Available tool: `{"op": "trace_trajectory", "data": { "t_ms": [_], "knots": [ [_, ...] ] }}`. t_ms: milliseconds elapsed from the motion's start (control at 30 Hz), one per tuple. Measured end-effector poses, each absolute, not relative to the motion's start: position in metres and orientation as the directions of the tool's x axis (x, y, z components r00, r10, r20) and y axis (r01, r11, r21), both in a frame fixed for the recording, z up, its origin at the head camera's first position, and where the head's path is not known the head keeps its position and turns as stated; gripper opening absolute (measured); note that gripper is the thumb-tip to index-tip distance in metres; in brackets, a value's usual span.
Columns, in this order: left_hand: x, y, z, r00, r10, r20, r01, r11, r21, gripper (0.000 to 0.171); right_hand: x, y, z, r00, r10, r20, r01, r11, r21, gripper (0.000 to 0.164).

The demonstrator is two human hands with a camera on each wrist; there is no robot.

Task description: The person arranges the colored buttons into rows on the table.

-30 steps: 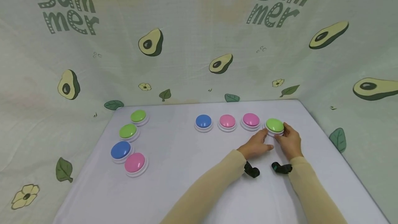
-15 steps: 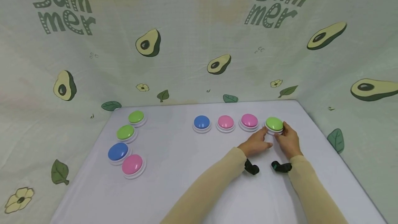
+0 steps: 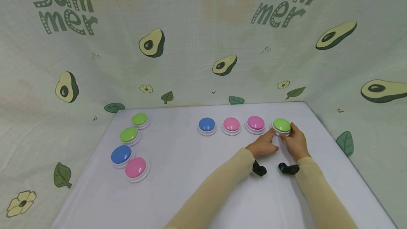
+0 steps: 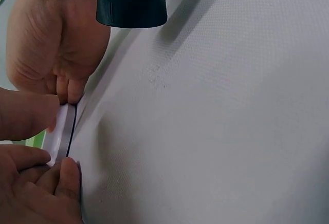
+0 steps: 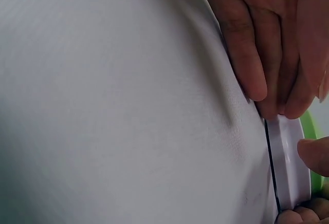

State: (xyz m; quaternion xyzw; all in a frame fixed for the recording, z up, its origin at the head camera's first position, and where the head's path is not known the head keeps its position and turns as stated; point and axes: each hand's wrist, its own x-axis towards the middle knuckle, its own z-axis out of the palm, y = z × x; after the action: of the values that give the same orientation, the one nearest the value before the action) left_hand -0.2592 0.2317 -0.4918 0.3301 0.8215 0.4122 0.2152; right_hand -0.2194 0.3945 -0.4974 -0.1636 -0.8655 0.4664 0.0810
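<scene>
In the head view, a green push button [image 3: 281, 125] with a white round base stands at the right end of the back row. My right hand [image 3: 295, 142] pinches its rim, thumb at the front and fingers along the right side. The left hand [image 3: 263, 144] reaches to its left side with fingertips at the base and thumb stretched out apart. Seen edge-on, the white base [image 4: 60, 134] lies between both hands in the left wrist view. The right wrist view also catches the base [image 5: 289, 157] with fingers at both ends.
A magenta button [image 3: 255, 123], a pink button [image 3: 231, 124] and a blue button [image 3: 207, 125] continue the row leftward. Another group at the left has two green ones, a blue button [image 3: 121, 154] and a pink button [image 3: 135, 168]. A patterned cloth [image 3: 190, 20] hangs behind the white table [image 3: 190, 186].
Both hands have shifted the green button slightly away from me, nearer in line with the row. The other buttons keep their places.
</scene>
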Motion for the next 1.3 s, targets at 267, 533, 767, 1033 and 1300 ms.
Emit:
{"op": "trace_trajectory", "data": {
  "t_ms": [267,533,767,1033,1300],
  "knots": [
    [-0.257,0.228,-0.491,-0.706,0.702,-0.093,0.378,0.486,0.788,0.079,-0.221,0.392,-0.499,-0.94,0.342,-0.007,0.194,0.516,-0.834,0.083],
    [-0.249,0.215,-0.488,-0.704,0.704,-0.093,0.425,0.523,0.738,0.077,-0.22,0.382,-0.5,-0.923,0.386,-0.013,0.196,0.44,-0.876,0.085],
    [-0.238,0.181,-0.485,-0.692,0.709,-0.134,0.428,0.552,0.715,0.071,-0.206,0.364,-0.493,-0.883,0.469,-0.004,0.246,0.456,-0.855,0.083],
    [-0.213,0.114,-0.481,-0.663,0.732,-0.156,0.36,0.495,0.791,0.067,-0.186,0.316,-0.481,-0.849,0.518,0.104,0.127,0.391,-0.912,0.078],
    [-0.183,0.033,-0.479,-0.676,0.712,-0.191,0.232,0.452,0.862,0.061,-0.176,0.237,-0.482,-0.895,0.382,0.23,-0.128,0.274,-0.953,0.053]
  ]
}}
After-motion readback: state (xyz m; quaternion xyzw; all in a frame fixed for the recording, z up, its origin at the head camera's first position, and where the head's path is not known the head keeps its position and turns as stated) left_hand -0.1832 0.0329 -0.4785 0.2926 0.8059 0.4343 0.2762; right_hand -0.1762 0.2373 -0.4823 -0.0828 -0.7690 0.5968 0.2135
